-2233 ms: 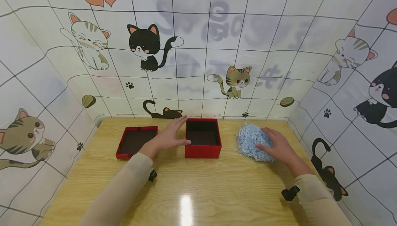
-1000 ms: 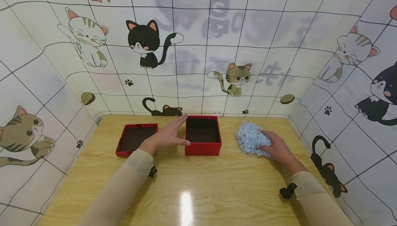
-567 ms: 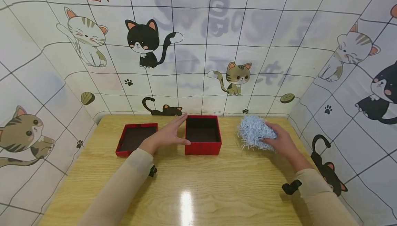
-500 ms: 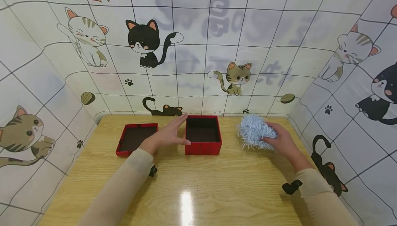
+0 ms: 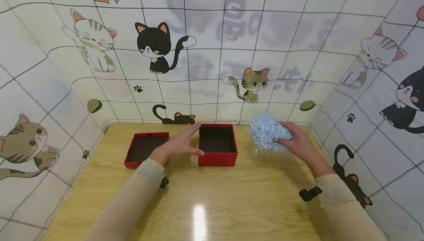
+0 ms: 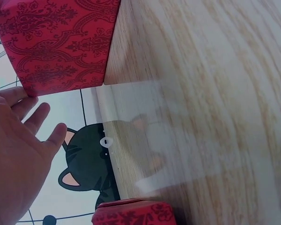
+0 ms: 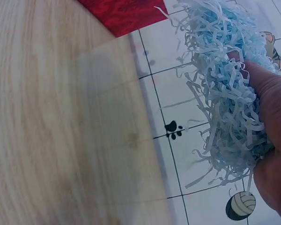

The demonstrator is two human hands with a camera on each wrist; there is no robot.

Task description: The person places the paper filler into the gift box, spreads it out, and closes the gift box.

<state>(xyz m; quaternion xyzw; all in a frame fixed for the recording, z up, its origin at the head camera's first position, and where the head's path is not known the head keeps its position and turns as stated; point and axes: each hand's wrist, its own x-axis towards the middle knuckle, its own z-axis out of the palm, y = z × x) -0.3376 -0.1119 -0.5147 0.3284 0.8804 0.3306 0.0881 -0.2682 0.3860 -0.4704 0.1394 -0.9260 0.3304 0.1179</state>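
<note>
Above the table's right side, my right hand (image 5: 299, 141) grips a fluffy bundle of pale blue shredded paper (image 5: 266, 132). In the right wrist view, thumb and fingers sink into the paper strands (image 7: 232, 112). A red box (image 5: 216, 159) with a dark inside stands without its lid at the table's middle. My left hand (image 5: 179, 145) lies along the box's left side with fingers stretched out, the thumb at the front corner and fingertips at the back corner. In the left wrist view, the fingers (image 6: 35, 117) lie beside the patterned red box wall (image 6: 61, 47).
Left of the box lies its red lid (image 5: 145, 149), inside facing up, partly behind my left forearm. The wooden table (image 5: 232, 200) meets a white grid-patterned wall sheet (image 5: 205, 64) with cartoon cats at its back and sides.
My right hand has closed on the shredded paper and lifted it off the table, lately moving up and slightly left. The left hand stays at the box.
</note>
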